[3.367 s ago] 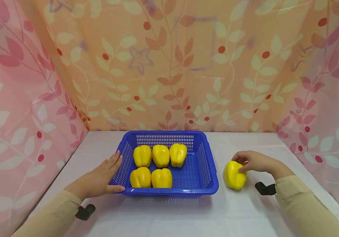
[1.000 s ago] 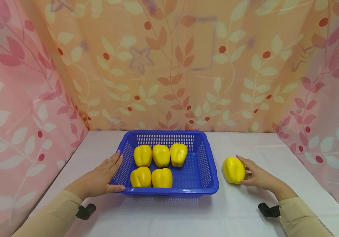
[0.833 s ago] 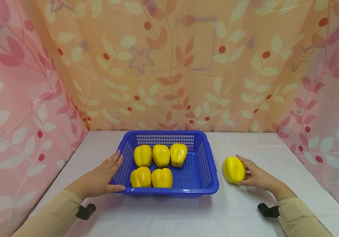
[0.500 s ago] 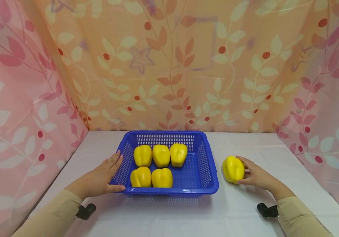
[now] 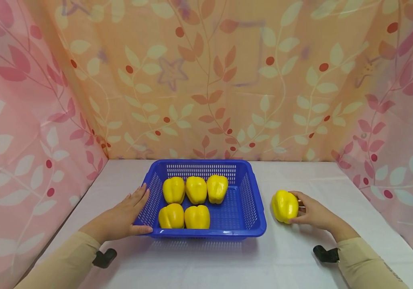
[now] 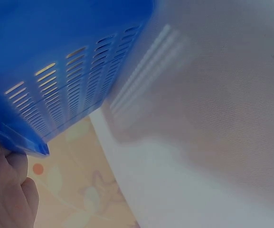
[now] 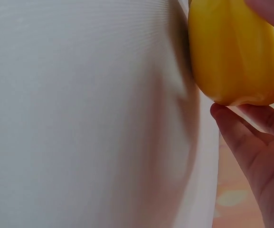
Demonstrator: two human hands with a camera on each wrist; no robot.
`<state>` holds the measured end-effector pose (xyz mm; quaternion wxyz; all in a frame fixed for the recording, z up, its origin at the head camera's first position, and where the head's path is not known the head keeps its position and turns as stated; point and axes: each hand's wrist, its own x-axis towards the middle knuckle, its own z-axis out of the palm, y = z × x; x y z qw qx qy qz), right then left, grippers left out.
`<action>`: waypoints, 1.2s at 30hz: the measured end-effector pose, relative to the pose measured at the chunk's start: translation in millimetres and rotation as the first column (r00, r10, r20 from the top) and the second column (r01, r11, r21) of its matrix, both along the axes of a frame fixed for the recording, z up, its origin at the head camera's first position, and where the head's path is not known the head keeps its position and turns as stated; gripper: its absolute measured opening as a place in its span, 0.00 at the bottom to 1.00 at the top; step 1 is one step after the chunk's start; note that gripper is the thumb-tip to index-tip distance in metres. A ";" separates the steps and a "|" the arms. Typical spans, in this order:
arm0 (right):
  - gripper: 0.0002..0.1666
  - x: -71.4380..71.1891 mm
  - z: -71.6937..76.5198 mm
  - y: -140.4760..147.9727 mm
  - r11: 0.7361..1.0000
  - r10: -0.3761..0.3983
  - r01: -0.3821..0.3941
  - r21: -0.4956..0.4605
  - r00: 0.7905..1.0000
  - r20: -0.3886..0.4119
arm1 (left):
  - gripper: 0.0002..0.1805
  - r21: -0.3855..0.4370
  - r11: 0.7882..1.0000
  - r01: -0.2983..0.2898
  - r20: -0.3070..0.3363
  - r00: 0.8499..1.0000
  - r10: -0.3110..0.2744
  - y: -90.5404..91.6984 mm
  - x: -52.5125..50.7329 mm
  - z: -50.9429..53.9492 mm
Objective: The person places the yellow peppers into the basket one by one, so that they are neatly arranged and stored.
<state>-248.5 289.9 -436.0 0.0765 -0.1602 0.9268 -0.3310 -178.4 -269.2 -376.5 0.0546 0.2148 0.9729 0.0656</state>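
A yellow bell pepper (image 5: 284,206) lies on the white tabletop to the right of a blue perforated basket (image 5: 210,233). My right hand (image 5: 312,210) holds this pepper from its right side. In the right wrist view, the thumb and fingertips (image 7: 222,114) touch opposite sides of the pepper (image 7: 236,52). My left hand (image 5: 123,218) rests on the basket's near left corner, fingers extended along the left rim and thumb at the front rim. Inside the basket, several yellow bell peppers (image 5: 196,190) sit in two rows, three at the back and two in front.
Bare basket floor (image 5: 224,214) shows at the front right, beside the front row. White cloth covers the table (image 5: 199,265). A floral curtain (image 5: 210,80) stands behind it, with pink floral sheets at both sides. A black wrist mount (image 5: 325,254) hangs under the right sleeve.
Since the oldest frame, my right hand has shifted from the pepper's top to its right side, and the pepper has turned and moved slightly away. My left hand and the basket stay put.
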 end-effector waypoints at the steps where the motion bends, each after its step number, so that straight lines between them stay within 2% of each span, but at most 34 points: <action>1: 0.56 -0.2 1.1 0.5 1.000 0.001 -0.001 0.003 1.000 0.000 | 0.59 0.001 1.000 0.000 0.000 1.000 0.000 0.0 0.1 0.2; 12: 0.52 -6.3 20.3 3.3 0.996 0.075 -0.078 -0.053 0.996 -0.053 | 0.60 0.005 1.000 0.028 -0.016 0.999 -0.028 -0.5 1.6 2.4; 21: 0.53 -11.8 49.0 -2.7 0.995 0.098 -0.100 -0.013 0.992 -0.082 | 0.61 -0.001 1.000 0.025 -0.012 1.000 -0.025 0.2 2.0 3.7; 36: 0.55 -21.3 86.9 -18.2 0.988 0.151 -0.151 0.009 0.978 -0.146 | 0.61 -0.001 1.000 0.030 -0.039 0.999 -0.030 -2.6 -0.7 -2.5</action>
